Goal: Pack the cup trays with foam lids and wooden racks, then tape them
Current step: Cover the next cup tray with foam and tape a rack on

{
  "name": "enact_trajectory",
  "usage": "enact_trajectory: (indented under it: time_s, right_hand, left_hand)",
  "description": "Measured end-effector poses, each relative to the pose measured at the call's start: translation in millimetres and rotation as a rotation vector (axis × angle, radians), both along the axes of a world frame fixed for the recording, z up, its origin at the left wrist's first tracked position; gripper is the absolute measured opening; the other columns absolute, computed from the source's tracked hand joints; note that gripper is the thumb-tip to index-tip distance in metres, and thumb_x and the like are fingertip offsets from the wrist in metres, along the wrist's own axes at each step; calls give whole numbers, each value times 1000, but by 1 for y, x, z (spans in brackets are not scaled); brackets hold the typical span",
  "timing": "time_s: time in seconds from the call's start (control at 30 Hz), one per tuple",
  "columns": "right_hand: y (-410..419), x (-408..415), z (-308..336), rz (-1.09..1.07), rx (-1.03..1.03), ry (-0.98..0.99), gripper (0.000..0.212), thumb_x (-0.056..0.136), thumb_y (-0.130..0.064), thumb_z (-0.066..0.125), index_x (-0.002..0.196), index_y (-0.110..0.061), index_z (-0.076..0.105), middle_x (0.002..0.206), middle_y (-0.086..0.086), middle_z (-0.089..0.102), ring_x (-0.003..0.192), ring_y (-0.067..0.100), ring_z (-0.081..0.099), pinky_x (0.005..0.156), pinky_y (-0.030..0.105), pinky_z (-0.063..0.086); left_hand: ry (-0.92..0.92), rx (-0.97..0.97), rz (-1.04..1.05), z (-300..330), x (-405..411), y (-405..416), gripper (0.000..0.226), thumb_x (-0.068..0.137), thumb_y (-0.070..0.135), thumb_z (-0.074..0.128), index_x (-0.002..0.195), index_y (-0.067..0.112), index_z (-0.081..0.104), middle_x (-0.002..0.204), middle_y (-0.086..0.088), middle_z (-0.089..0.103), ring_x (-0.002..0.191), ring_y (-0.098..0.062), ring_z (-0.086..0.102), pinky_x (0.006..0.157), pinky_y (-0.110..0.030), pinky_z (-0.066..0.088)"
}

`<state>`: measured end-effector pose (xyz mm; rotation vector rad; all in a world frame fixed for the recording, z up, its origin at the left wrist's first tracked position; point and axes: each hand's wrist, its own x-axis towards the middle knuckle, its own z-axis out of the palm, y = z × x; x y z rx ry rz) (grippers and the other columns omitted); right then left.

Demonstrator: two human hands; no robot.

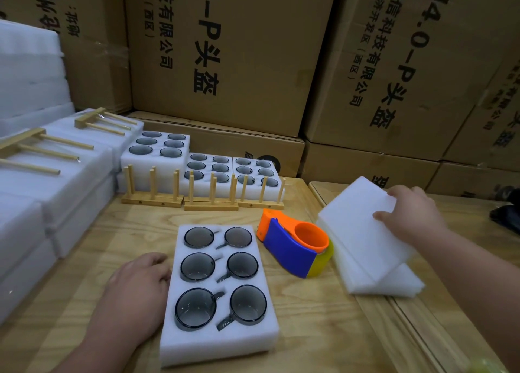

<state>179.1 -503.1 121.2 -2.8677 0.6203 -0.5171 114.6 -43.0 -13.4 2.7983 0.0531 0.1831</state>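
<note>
Packed stack, far left: white foam packs (56, 181) stood piled at the table's (118, 232) left edge, wooden racks (33, 147) lying flat on top.
Left hand (138, 291): lay palm down on the table, fingertips against the left side of the near cup tray (219, 341); fingers loosely bent, holding nothing.
Near cup tray: white foam, six dark glass cups (198, 265) seated in two columns, uncovered, at front centre.
Back row: three more filled cup trays (157, 158), three upright wooden racks (152, 198) just in front of them.
Tape dispenser (295, 246): orange, blue and yellow, between near tray and foam lids.
Right hand (408, 215): gripped the top foam lid (363, 232), its near edge lifted off the pile of lids (388, 285).
Backdrop: cardboard cartons (225, 48) stacked behind.
</note>
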Motion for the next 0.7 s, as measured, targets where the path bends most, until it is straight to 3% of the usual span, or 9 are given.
enact_trajectory:
  time_s: [0.27,0.4,0.7]
  right_hand:
    - [15,4,28,89,-16,-81,33,98,-19,58,131,-15,62,129,12,60,110,36,59,79,36,44]
    - [38,-3,53,157,-65,-151,31,98,-21,57,127,-18,64,129,9,63,113,33,60,87,40,52]
    - [116,-29,89,439,-169,-314,27,98,-24,56,125,-24,62,109,-3,51,94,18,53,74,33,43]
  left_hand:
    - [11,4,8,0,1,0,40,102,32,39,133,44,62,152,19,43,138,-12,42,111,-33,33]
    - [14,-2,12,-1,1,0,39,102,32,40,132,43,63,152,18,43,138,-13,42,112,-34,33]
    - [3,-29,14,-3,0,0,39,101,31,40,128,41,65,150,18,44,137,-12,41,113,-35,31]
